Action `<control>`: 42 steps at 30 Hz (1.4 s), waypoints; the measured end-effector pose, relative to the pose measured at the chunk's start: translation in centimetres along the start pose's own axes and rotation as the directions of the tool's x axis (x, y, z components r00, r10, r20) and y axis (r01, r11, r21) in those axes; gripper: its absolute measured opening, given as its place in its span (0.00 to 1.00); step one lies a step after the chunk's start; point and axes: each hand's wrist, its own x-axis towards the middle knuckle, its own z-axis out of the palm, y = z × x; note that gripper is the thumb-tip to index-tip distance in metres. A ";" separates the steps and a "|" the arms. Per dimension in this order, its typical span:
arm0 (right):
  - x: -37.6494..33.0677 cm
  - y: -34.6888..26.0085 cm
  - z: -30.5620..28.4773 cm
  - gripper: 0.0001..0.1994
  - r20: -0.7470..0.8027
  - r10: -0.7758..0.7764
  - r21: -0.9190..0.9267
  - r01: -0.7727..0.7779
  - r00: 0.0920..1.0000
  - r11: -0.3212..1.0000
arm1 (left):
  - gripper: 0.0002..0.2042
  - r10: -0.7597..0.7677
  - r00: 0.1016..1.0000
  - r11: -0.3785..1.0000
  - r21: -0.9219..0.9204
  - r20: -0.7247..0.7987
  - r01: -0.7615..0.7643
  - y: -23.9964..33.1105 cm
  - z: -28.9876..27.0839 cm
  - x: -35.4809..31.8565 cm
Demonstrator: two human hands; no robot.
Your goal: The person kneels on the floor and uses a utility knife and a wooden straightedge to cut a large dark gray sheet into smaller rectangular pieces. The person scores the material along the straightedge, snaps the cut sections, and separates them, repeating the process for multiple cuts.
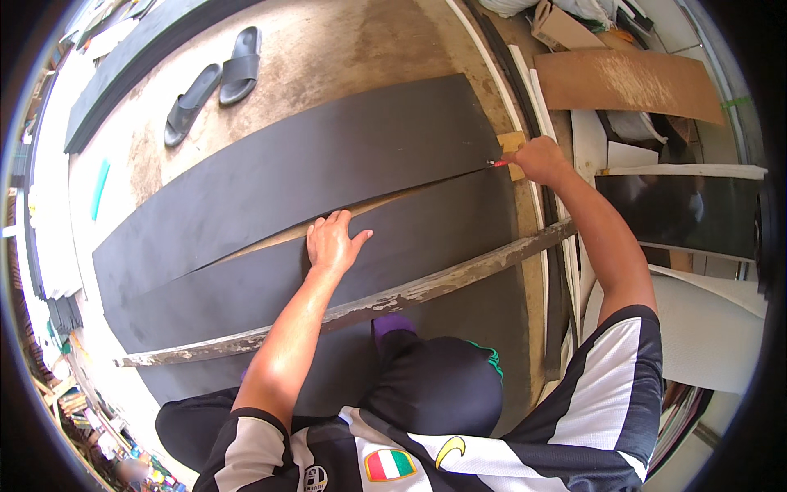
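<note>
A large black sheet (352, 152) lies across the floor, with a long slit running from its left part to its right edge. The slit gapes in the middle and the brown surface below shows through. My left hand (332, 241) rests, fingers spread, on the black strip (426, 215) on the near side of this gap. At the slit's right end, my right hand (541, 161) is closed around a small red cutter knife (498, 163), its tip at the sheet's edge. Most of the knife is hidden in my fist.
A long worn bar (426, 287) lies across the sheet nearer my body. Black sandals (240, 67) sit beyond the sheet. Stacked black boards (139, 70) stand far left. White strips (537, 107), a brown board (631, 82) and a glossy black panel (680, 215) lie on the right.
</note>
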 end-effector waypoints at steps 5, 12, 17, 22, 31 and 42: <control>-0.9 2.2 1.3 0.21 -0.053 0.046 0.006 -0.046 0.998 0.999 | 0.27 -0.054 0.995 0.997 0.059 0.087 0.049 0.2 0.3 1.1; -3.7 1.3 1.2 0.17 -0.346 0.074 0.176 -0.013 0.935 0.984 | 0.32 -0.025 0.977 1.000 0.015 0.212 0.023 2.4 1.6 4.1; -3.3 -2.9 0.4 0.15 -0.352 0.068 0.328 0.055 0.934 0.943 | 0.27 -0.003 0.996 0.999 0.044 0.085 -0.001 3.4 1.3 1.9; -2.6 -3.4 0.6 0.17 -0.329 0.066 0.334 0.051 0.942 0.941 | 0.26 0.013 0.999 0.998 0.061 0.041 -0.016 3.7 0.7 1.0; -0.8 -0.7 2.3 0.22 -0.087 0.107 0.134 -0.095 0.990 0.986 | 0.26 0.072 0.995 0.997 0.030 -0.069 -0.070 3.9 0.6 1.1; -1.9 6.2 5.4 0.15 -0.083 0.109 -0.063 -0.115 0.991 0.991 | 0.28 0.057 0.998 0.996 0.068 -0.026 -0.055 3.5 1.2 1.5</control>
